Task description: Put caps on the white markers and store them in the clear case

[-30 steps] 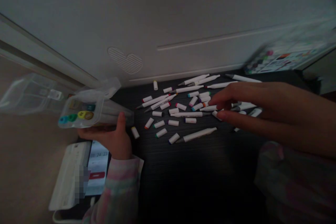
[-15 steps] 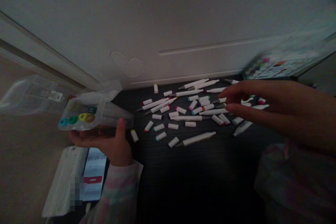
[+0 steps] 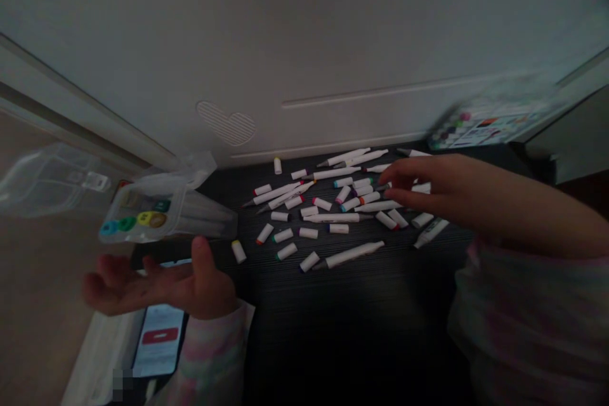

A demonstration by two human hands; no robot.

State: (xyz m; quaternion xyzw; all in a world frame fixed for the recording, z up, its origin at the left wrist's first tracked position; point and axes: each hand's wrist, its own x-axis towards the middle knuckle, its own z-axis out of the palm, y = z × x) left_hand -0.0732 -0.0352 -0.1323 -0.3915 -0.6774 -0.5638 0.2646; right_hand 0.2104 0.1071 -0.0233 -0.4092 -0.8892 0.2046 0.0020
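Note:
Palm up, my left hand (image 3: 166, 288) is spread with nothing in it, just below a clear plastic marker case (image 3: 190, 206) lying on its side. Inside that case, several coloured marker ends face left, among them a yellow one (image 3: 145, 218) and a green one (image 3: 127, 224). My right hand (image 3: 416, 181) is over the right part of the loose white markers, thumb and forefinger bent with a gap between them. A grey marker tip (image 3: 383, 188) lies by these fingertips; I cannot tell whether they touch it. An uncapped white marker (image 3: 354, 254) lies nearer me.
Many loose caps, such as a yellow-ended one (image 3: 238, 252), lie scattered on the black tabletop (image 3: 304, 317). At the back right stands another clear case of markers (image 3: 490, 120). A lit phone (image 3: 159, 339) and a white box (image 3: 98, 355) are at left. A white panel (image 3: 333, 44) rises behind.
My left hand has come away from under the clear case and dropped lower, fingers opened. My right hand has shifted slightly left over the markers. The view has moved a little.

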